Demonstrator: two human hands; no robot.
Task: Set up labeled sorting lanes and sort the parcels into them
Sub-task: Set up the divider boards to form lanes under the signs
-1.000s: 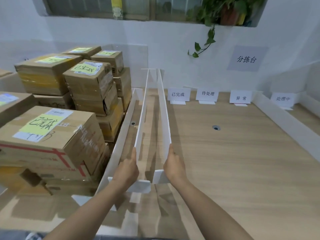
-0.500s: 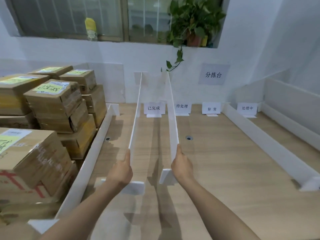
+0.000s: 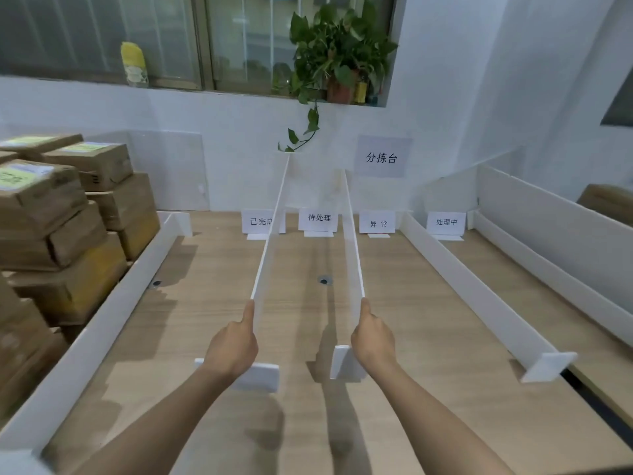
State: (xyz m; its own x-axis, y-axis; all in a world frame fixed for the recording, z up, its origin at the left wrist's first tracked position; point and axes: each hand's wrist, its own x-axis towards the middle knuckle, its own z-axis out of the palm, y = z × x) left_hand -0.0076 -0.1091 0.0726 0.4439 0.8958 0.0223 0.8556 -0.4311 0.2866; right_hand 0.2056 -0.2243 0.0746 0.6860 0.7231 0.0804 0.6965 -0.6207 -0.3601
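Two long white divider boards stand on edge over the wooden table (image 3: 428,389), running away from me. My left hand (image 3: 234,344) grips the near end of the left divider (image 3: 270,234), thumb along its edge. My right hand (image 3: 371,337) grips the near end of the right divider (image 3: 351,234) the same way. Small white label cards stand at the far edge: one (image 3: 258,221) partly hidden by the left divider, one (image 3: 319,218) between the dividers, one (image 3: 377,222) right of them, one (image 3: 446,222) farther right. Cardboard parcels (image 3: 61,228) are stacked at the left.
A fixed white divider (image 3: 102,323) fences off the parcels on the left. Another (image 3: 479,296) runs along the right, with a taller white panel (image 3: 548,214) beyond it. A wall sign (image 3: 381,157) and a potted plant (image 3: 339,60) are at the back.
The view has turned right and up. Both hands have carried the two dividers rightward over the table, and the gap between the boards has widened.
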